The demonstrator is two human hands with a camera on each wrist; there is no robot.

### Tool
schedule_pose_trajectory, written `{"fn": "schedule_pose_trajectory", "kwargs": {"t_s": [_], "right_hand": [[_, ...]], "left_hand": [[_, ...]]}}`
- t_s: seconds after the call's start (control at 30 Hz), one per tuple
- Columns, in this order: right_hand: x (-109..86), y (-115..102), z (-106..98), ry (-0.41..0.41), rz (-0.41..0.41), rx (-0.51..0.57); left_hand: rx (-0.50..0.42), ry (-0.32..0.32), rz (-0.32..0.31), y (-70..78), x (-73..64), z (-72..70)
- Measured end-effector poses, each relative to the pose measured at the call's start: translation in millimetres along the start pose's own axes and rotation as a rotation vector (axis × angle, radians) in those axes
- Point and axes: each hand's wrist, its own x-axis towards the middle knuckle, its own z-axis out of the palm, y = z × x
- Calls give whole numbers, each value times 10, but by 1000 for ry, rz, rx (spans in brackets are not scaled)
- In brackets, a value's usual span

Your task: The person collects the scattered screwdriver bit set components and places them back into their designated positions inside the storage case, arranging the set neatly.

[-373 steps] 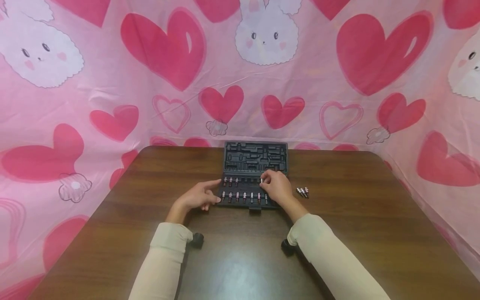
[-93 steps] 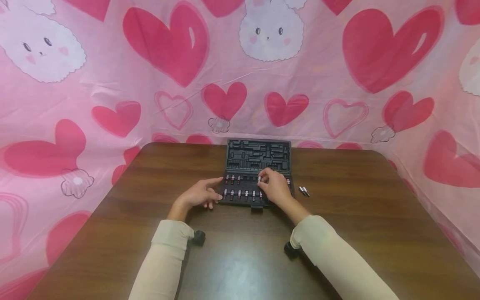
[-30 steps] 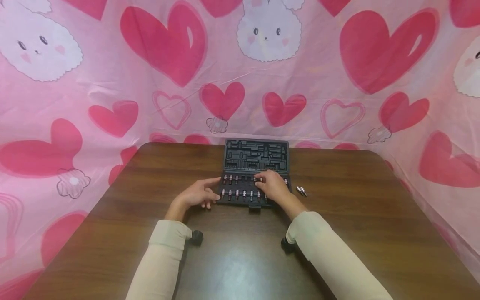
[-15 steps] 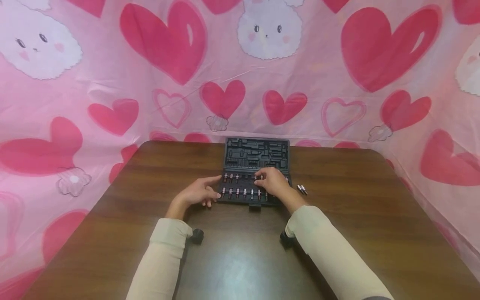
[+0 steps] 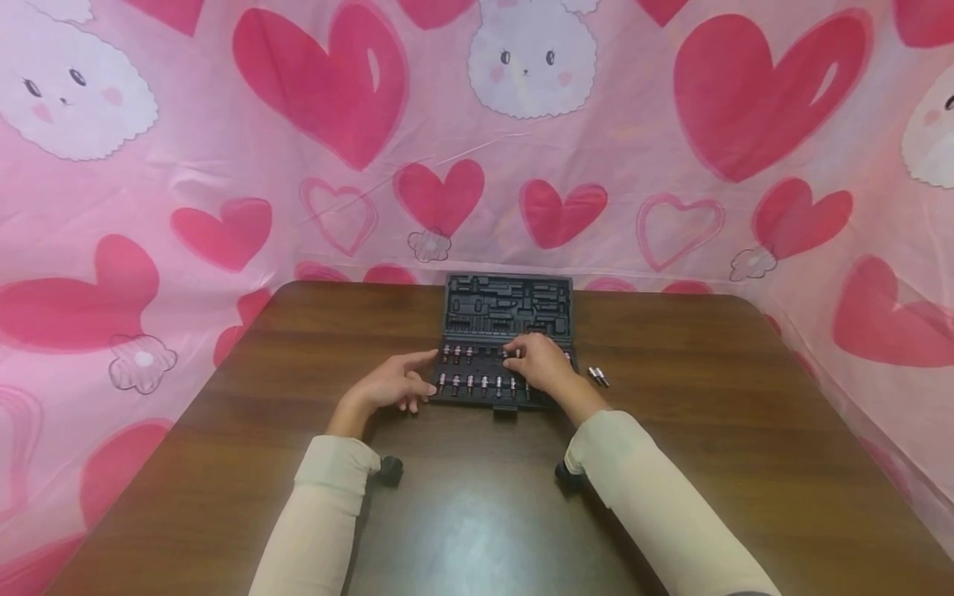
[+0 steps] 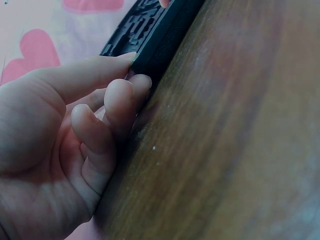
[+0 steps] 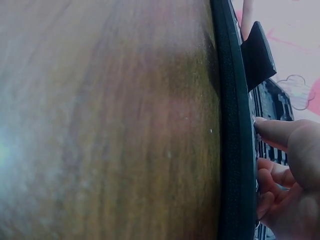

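A black moulded socket case lies unfolded at the table's back, lid raised. My left hand grips the case's left edge, index finger along the side and thumb by the front corner. In the left wrist view the thumb tip rests on the rim, with the fingers curled beside the outer wall. Over the back row, my right hand pinches a small silver bit socket upright at its slot. Bit sockets stand along the front row, and several more at the back left. The right hand hides part of the back row.
Two loose bit sockets lie on the brown wooden table, right of the case. The latch juts from the case's front edge. Behind the table hangs a pink heart-patterned cloth.
The loose group right of the case has dropped from three bit sockets to two. My right hand has shifted left along the back row and lately barely moves. The left hand stays put.
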Motion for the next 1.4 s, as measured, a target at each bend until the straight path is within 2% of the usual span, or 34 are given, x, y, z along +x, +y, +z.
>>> {"fn": "schedule_pose_trajectory", "kwargs": {"t_s": [0.7, 0.8, 1.23, 1.4], "right_hand": [[8, -10, -7, -16, -6, -54], [8, 2, 7, -16, -19, -70], [-7, 21, 28, -23, -43, -73], [-25, 53, -6, -39, -85, -88]], "left_hand": [[17, -5, 19, 54, -28, 14], [21, -4, 16, 13, -4, 10], [5, -3, 7, 21, -24, -12], [1, -4, 7, 1, -5, -2]]}}
